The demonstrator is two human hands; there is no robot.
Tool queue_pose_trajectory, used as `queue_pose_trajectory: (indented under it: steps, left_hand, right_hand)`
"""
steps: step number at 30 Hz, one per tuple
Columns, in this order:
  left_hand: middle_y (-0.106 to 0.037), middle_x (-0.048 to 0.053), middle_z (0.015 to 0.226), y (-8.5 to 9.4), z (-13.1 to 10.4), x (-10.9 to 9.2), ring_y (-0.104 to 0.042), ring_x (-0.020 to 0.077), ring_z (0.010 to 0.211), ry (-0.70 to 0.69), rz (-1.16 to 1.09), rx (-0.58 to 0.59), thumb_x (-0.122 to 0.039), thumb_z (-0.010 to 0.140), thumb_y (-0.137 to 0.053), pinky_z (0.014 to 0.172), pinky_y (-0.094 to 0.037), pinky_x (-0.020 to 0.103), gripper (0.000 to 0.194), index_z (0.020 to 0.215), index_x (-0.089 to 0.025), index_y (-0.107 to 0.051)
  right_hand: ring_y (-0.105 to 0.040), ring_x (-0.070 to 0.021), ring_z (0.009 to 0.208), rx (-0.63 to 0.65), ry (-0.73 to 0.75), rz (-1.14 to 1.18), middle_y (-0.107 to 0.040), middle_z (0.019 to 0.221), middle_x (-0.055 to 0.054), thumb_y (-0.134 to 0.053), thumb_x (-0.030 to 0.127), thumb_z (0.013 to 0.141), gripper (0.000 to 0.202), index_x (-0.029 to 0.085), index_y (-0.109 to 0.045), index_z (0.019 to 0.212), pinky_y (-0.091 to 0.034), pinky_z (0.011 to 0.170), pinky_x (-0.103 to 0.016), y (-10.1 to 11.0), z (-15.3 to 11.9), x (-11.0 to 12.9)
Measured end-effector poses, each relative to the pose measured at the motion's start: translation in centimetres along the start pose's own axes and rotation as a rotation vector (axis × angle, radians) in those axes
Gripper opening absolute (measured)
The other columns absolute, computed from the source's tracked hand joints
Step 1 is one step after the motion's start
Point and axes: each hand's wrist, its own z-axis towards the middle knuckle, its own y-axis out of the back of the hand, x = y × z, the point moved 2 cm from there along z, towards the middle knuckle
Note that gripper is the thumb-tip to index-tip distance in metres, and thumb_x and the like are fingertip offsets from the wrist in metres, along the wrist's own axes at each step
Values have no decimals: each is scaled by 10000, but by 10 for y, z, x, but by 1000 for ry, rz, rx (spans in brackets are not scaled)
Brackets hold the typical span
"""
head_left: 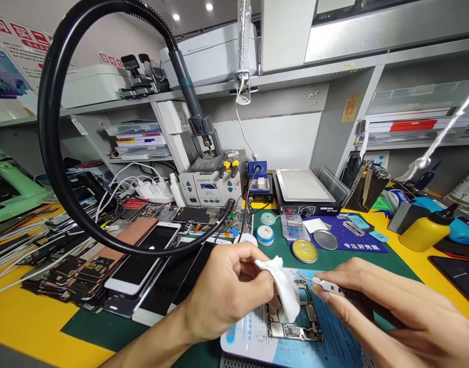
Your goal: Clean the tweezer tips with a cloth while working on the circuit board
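My left hand (pixel 230 291) is closed, pinching a folded white wipe (pixel 290 294) that hangs over a phone circuit board (pixel 295 331). In my right hand (pixel 391 312) are fine-tipped tweezers (pixel 328 286) with a pale, holed grip. Their thin tip reaches left to the edge of the wipe; whether it touches is hard to tell. Beneath both hands, the board lies on a light-blue printed work plate (pixel 249 347). The wipe and my left fingers hide part of the board.
A hot-air station (pixel 211 186) stands behind, its black hose (pixel 50 128) looping at left. Stacked phones (pixel 142 260) lie left. Beyond the hands are an open yellow tin (pixel 305 251), a solder paste jar (pixel 265 235) and a heating plate (pixel 305 185). A yellow bottle (pixel 426 232) stands right.
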Motion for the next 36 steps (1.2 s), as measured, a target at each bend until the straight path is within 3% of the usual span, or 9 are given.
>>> queue_pose_trajectory:
  steps: [3,12,15,23,27,32,36]
  left_hand:
    - [-721,64,709,-5,-1,1,-688,175,629,20,-50,50,-257,816,-663,614,-571,255,130,813,-129,-640]
    - [-713,90,695,-13,-3,6,-677,143,579,60,-72,113,-277,841,-671,556,-547,200,192,893,-91,-670]
    - [-703,81,672,-17,-2,8,-667,140,568,56,-63,86,-284,843,-657,540,-531,194,195,903,-98,-650]
    - [-687,50,648,-23,-2,5,-639,147,566,70,-51,10,-232,744,-651,560,-535,241,125,760,-143,-565]
    - [-679,32,617,-21,-2,6,-634,151,542,99,-51,9,-199,684,-656,529,-520,238,133,718,-157,-535]
    - [-676,22,598,-21,-3,6,-616,148,525,96,-45,11,-165,652,-651,502,-474,225,149,692,-170,-507]
    - [-659,8,575,-17,-2,5,-603,145,505,78,-45,-6,-130,625,-660,461,-429,203,172,672,-171,-500]
  right_hand:
    - [-716,-171,685,3,-37,30,-743,823,-8,-642,177,888,143,232,-632,1020,-602,624,-225,-1,0,0]
    - [-695,-160,622,-2,31,-2,-727,739,-30,-604,171,897,74,182,-652,953,-596,548,-215,1,4,5]
    - [-703,-179,603,-39,46,-28,-735,739,-40,-619,188,888,88,194,-658,967,-601,539,-243,-1,1,5]
    - [-714,-234,602,-191,-12,-142,-729,714,-58,-663,462,851,233,250,-744,903,-595,491,-294,-15,-4,9]
    - [-714,-228,601,-184,1,-148,-732,716,-57,-665,447,856,225,247,-744,925,-592,486,-288,-15,-4,10]
    - [-706,-195,569,-88,40,-95,-739,712,-39,-655,256,880,122,222,-705,986,-596,517,-268,-9,-6,11]
    - [-710,-221,569,-135,-53,-123,-734,684,-38,-654,402,866,176,261,-746,918,-587,476,-286,-7,-5,13]
